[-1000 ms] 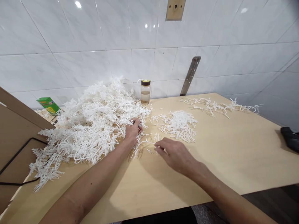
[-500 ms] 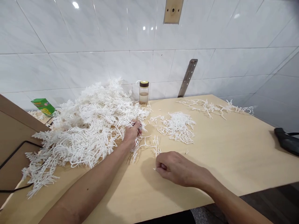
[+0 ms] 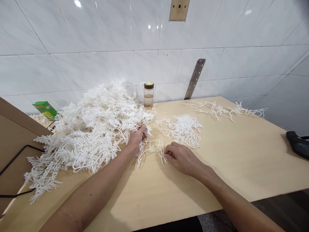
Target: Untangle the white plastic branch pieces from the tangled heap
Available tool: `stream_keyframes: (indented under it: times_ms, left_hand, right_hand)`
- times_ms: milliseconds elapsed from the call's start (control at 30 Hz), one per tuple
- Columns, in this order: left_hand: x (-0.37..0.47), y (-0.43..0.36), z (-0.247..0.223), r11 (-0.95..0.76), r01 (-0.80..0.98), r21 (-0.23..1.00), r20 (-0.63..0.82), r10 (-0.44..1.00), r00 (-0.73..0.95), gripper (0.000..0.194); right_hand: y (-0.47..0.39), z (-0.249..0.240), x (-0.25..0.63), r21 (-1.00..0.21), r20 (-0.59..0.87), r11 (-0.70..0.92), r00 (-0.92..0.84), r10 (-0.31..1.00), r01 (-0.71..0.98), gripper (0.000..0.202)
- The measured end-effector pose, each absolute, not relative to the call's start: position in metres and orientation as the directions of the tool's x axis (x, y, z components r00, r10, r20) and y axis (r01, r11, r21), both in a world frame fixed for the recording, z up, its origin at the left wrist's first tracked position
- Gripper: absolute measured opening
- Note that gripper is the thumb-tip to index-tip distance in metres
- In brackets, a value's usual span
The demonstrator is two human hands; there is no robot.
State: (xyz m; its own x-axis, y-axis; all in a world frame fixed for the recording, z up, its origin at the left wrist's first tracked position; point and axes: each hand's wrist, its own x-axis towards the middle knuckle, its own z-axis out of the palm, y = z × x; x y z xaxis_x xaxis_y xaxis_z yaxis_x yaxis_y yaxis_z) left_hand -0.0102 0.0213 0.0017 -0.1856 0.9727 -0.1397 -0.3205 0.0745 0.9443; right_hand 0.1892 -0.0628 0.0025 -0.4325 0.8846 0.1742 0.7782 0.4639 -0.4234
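Observation:
At the right edge of a big tangled pile of white branching plastic strands (image 3: 96,116), my left hand (image 3: 137,137) is closed around the end of one white branching plastic sprue (image 3: 151,148). The sprue reaches rightward over the table, with thin twigs at its tips. My right hand (image 3: 180,156) is closed in a pinch at the sprue's right-hand twigs; the fingertips partly hide the contact. Beyond my right hand lies a heap of small loose white plastic bits (image 3: 185,129).
Several bare white sprues (image 3: 217,111) lie at the back right of the table (image 3: 231,158). A lidded bottle (image 3: 148,96) stands by the wall. At left are a green box (image 3: 45,110) and a brown panel (image 3: 19,138). A black object (image 3: 298,145) sits at the right edge.
My right hand has moved up and away from me, from in front of the sprue to its right-hand twigs. My left hand has stayed in place. The view has shifted slightly.

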Motion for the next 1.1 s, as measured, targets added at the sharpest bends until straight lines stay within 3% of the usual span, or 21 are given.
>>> stream_keyframes:
  times_ms: [167,400,567,667,733,867,967,1100]
  left_hand:
    - [-0.011,0.022,0.002,0.073,-0.298,0.952,-0.126,0.978,-0.165,0.036]
    - [-0.012,0.02,0.001,0.122,-0.27,0.955,-0.099,0.99,0.095,0.041]
    - [-0.013,0.021,-0.002,0.162,-0.245,0.956,-0.119,0.976,0.181,0.043]
    - [-0.014,0.022,-0.003,0.165,-0.248,0.954,-0.118,0.974,0.196,0.044]
    - [-0.013,0.022,-0.004,0.166,-0.243,0.956,-0.121,0.974,0.189,0.045]
    - [-0.014,0.021,-0.006,0.151,-0.2,0.968,-0.111,0.974,0.197,0.045]
    - [-0.015,0.02,-0.006,0.137,-0.162,0.977,-0.097,0.967,0.234,0.045]
    - [-0.016,0.014,0.0,0.123,-0.081,0.989,-0.101,0.965,0.243,0.043]
  right_hand:
    - [-0.053,0.0,0.198,-0.394,0.135,0.33,-0.301,0.944,0.858,0.014]
    - [-0.012,-0.009,0.239,-0.301,0.153,0.165,-0.123,0.981,0.939,0.019]
    - [0.002,-0.003,0.251,-0.226,0.208,0.074,-0.027,0.978,0.971,0.021]
    - [-0.002,0.001,0.233,-0.209,0.323,0.11,-0.037,0.946,0.972,0.022]
    - [-0.005,0.001,0.215,-0.182,0.394,0.238,-0.151,0.906,0.954,0.029]
    - [0.005,-0.002,0.19,-0.069,0.285,0.403,-0.369,0.885,0.913,0.03]
    - [0.02,-0.005,0.196,-0.057,0.192,0.318,-0.302,0.934,0.946,0.029]
    - [0.029,-0.008,0.222,-0.081,0.214,0.124,-0.104,0.971,0.989,0.031]
